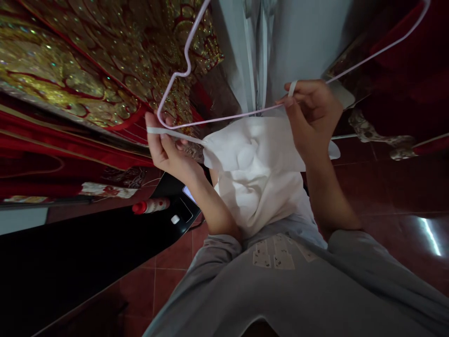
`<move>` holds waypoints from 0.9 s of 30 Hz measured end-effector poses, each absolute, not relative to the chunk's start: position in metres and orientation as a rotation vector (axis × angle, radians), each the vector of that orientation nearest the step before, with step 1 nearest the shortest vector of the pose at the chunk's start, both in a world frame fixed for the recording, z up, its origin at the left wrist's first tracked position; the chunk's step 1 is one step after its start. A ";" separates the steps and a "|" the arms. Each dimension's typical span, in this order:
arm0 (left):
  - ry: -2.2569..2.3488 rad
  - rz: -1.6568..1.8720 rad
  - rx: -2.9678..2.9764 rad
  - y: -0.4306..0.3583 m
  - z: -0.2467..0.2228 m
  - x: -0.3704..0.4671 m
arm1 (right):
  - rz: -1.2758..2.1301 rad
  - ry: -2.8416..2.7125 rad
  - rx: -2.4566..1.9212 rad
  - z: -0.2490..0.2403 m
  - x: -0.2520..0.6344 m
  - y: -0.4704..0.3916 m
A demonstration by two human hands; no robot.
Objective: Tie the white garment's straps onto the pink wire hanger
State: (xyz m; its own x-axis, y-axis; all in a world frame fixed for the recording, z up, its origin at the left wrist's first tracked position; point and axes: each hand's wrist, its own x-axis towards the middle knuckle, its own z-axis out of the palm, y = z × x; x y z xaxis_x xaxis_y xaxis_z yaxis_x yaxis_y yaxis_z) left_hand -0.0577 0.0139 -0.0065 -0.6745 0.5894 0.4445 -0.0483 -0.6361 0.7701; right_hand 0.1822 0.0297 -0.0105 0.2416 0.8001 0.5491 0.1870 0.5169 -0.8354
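Head view: left hand pinched shut on a thin white strap, right hand closed on the other strap w/ a loop over one finger, both up at chest height. White garment hangs slack btwn them, just below a pale wire hanger tilted overhead. Fabric looks soft, light, floppy, likely slippery; straps narrow, best held near the seams, not mid-cloth. Hanger probably thin, springy, easy to bend. Below: dark glossy surface w/ a red-capped bottle lying on it, small white item beside. Red tiled floor, red-gold embroidered cloth at left, pale curtain behind.
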 end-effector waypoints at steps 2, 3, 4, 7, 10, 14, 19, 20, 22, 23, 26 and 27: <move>1.039 2.268 1.166 0.016 -0.002 -0.062 | 0.525 -1.291 -0.987 -0.009 0.182 0.028; 1.029 2.223 1.253 0.018 0.000 -0.066 | 0.527 -1.294 -0.987 -0.009 0.181 0.027; 1.017 2.189 1.336 0.020 0.001 -0.070 | 0.523 -1.290 -0.984 -0.008 0.181 0.027; 0.994 2.120 1.573 0.030 0.010 -0.085 | 0.510 -1.283 -0.990 -0.007 0.178 0.028; 0.990 1.988 1.781 0.036 0.027 -0.093 | 0.502 -1.321 -1.050 -0.009 0.178 0.030; 1.125 1.684 1.882 0.039 0.055 -0.086 | 0.487 -1.317 -0.999 -0.010 0.180 0.032; 1.146 1.722 1.866 0.052 0.055 -0.078 | 0.488 -1.285 -0.976 -0.009 0.180 0.028; 1.091 1.797 1.865 0.054 0.049 -0.078 | 0.487 -1.279 -0.967 -0.010 0.179 0.027; 0.980 2.005 1.721 0.054 0.036 -0.075 | 0.488 -1.276 -0.969 -0.013 0.178 0.027; 0.996 2.048 1.563 0.051 0.029 -0.072 | 0.486 -1.270 -0.984 -0.015 0.177 0.027; 0.888 2.013 0.925 0.034 0.013 -0.052 | 0.494 -1.260 -1.014 -0.017 0.174 0.027; 0.860 1.921 0.825 0.028 0.010 -0.042 | 0.493 -1.249 -1.002 -0.017 0.173 0.027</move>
State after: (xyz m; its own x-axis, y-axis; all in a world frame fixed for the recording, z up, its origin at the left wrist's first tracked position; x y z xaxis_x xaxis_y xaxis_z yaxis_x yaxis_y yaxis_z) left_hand -0.0425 0.0283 0.0097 -0.4184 0.8826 0.2143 -0.4282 -0.3998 0.8104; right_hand 0.1728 0.0268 -0.0172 0.2905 0.7848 0.5474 0.2000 0.5096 -0.8368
